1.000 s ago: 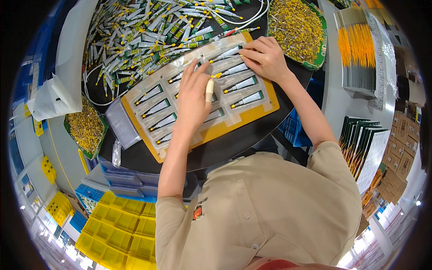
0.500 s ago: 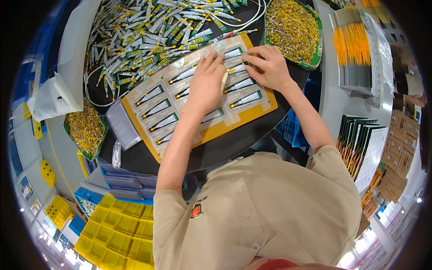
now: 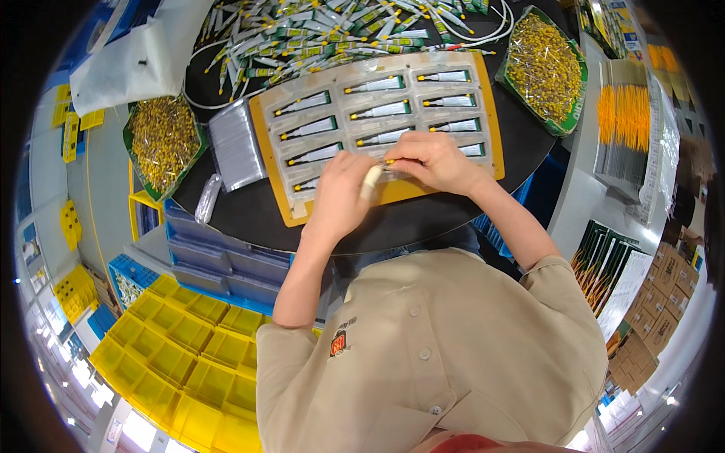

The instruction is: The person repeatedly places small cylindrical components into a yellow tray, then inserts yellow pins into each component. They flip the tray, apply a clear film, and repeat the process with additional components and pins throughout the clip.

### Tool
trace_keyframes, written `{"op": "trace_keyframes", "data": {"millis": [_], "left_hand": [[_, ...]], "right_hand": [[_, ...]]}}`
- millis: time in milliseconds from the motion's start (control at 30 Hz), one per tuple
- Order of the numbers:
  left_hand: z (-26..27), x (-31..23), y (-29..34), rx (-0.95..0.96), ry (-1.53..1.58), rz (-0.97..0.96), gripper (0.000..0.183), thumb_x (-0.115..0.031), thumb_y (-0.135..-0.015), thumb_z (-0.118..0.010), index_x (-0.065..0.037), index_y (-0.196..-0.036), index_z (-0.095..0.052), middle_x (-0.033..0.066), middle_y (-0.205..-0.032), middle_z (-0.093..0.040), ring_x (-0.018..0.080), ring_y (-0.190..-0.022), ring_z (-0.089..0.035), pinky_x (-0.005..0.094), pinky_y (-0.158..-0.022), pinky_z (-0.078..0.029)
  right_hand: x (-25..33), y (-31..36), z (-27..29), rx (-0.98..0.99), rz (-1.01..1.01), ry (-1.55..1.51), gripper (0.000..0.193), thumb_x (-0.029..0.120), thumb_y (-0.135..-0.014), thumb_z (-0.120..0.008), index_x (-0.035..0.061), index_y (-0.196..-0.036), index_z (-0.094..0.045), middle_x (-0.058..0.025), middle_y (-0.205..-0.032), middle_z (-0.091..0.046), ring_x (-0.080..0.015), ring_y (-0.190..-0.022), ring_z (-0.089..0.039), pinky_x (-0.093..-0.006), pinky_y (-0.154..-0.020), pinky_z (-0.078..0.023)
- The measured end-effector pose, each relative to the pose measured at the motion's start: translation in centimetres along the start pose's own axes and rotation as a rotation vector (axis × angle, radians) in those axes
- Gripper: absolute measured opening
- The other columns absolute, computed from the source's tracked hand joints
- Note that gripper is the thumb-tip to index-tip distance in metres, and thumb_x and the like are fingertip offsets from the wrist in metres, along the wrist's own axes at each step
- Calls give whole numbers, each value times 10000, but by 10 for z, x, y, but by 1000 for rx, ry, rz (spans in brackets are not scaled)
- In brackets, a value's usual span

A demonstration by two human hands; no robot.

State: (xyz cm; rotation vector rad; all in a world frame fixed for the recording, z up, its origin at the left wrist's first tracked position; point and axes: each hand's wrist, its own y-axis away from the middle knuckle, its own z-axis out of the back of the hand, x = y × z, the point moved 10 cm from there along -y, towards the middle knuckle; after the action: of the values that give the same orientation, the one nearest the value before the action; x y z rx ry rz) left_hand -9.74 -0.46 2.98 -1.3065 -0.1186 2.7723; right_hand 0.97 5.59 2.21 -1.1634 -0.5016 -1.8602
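Note:
A yellow-edged tray with clear moulded pockets holds small silver-and-green tubes with black necks and yellow caps. Over its near edge, my left hand curls with its fingers closed; a pale cover sits on one finger. What those fingers hold, if anything, is hidden. My right hand meets it from the right, thumb and fingers pinched at a small yellow-tipped piece, too small to name surely. Both hands hide part of the lower pockets.
Beyond the tray lies a heap of loose tubes beside a white cable. Bags of small yellow-headed parts stand at left and right. Clear plastic sheets lie left of the tray. Yellow bins stand lower left.
My hands have come from the tray's upper pockets down to its near edge and closer together. The right fingers have gone from spread to pinched. The whole view has shifted.

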Motion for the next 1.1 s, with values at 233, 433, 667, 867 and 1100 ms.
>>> {"op": "trace_keyframes", "data": {"millis": [233,433,667,867,1100], "left_hand": [[48,46,13,-122,157,145,114,-27,-867,-633,-22,-974,-673,157,-905,-662,373,-870,-618,395,-755,-503],[70,68,-16,-189,-194,-10,199,-67,-838,-716,-100,-1032,-748,61,-920,-640,280,-901,-585,371,-766,-500],[70,74,-21,-150,-250,-46,366,-24,-831,-689,-155,-1172,-718,73,-1092,-603,289,-1026,-534,389,-880,-462],[71,72,-35,-133,-509,-129,507,9,-843,-587,-230,-1284,-656,87,-1446,-466,348,-1321,-393,483,-1094,-310],[83,85,-26,-119,-475,-84,543,47,-824,-543,-191,-1299,-650,79,-1469,-463,342,-1358,-373,470,-1126,-303]], "right_hand": [[-1,-16,3,-198,50,38,98,50,-884,-676,13,-974,-693,-110,-828,-637,-265,-706,-609,-325,-632,-481],[1,0,11,-268,216,532,137,81,-801,-747,75,-933,-711,-47,-887,-656,-231,-860,-603,-369,-827,-430],[18,5,17,-413,272,503,159,106,-747,-772,105,-893,-710,-9,-859,-639,-233,-866,-575,-364,-803,-424],[34,-39,-33,-365,303,362,152,102,-744,-775,97,-878,-704,-13,-839,-631,-239,-840,-566,-372,-794,-436],[37,-41,-56,-348,274,441,93,124,-760,-743,140,-835,-690,33,-860,-612,-191,-869,-564,-373,-853,-401]]}}
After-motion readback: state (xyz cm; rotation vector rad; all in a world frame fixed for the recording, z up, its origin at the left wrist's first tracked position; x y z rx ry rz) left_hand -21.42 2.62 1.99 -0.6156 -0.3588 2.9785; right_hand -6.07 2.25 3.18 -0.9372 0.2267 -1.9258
